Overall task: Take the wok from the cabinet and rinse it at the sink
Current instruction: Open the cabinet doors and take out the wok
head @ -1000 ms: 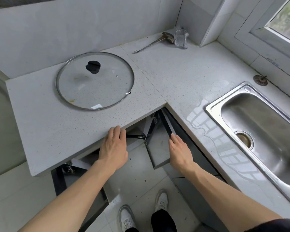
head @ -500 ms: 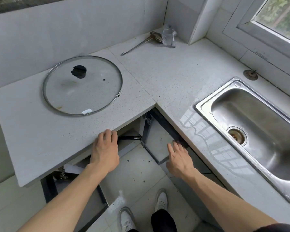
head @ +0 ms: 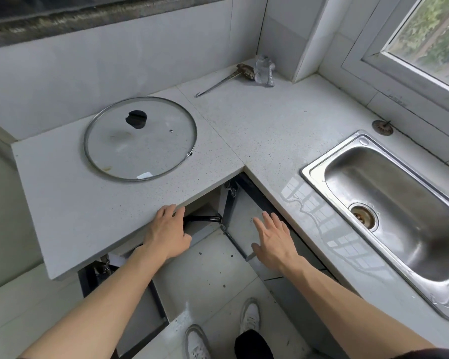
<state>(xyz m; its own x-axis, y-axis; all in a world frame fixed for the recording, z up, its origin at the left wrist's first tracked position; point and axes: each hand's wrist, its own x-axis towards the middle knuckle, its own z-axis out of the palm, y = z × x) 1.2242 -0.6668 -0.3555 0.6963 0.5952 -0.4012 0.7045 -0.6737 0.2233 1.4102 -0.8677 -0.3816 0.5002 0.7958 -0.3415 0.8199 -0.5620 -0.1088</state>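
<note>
The left hand (head: 167,233) reaches under the edge of the speckled countertop (head: 70,203) into the open corner cabinet (head: 208,200), its fingers loosely extended and close together, the fingertips hidden below the counter lip. Just past its knuckles a black handle (head: 205,218) juts out of the cabinet's dark interior; this is most likely the wok's handle, though the pan itself is out of sight, and whether the fingers touch the handle cannot be told. The left forearm runs up from the lower left of the view, straight and bare. The right hand (head: 275,239) hovers flat with its fingers spread and straight, palm down, in front of the swung-open cabinet door (head: 240,216), holding nothing; contact with the door is unclear. Its forearm comes in from the lower right. On the counter above lies a glass lid (head: 140,138) with a black knob, and a metal ladle (head: 226,79) lies near the back corner. The stainless sink (head: 389,203) sits to the right, below the window. White shoes (head: 249,314) show on the tiled floor.
</note>
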